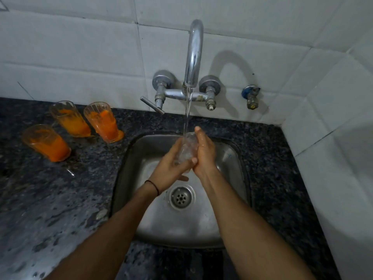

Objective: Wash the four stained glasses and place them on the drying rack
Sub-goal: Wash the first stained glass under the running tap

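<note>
A clear glass (186, 147) is held over the steel sink (232, 158), right under the running stream from the tap (193, 53). My left hand (171, 168) wraps its lower part from the left. My right hand (203, 152) grips it from the right, with the fingers up along its side. Three glasses stained with orange residue stand on the dark granite counter at the left: one (47, 143) nearest the front, one (70, 120) behind it and one (103, 122) closest to the sink.
A drain (181, 197) sits in the sink's floor below my hands. The tap's lever handle (152, 105) sticks out to the left. A small blue valve (251, 97) is on the tiled wall at the right. The counter (50, 199) is wet.
</note>
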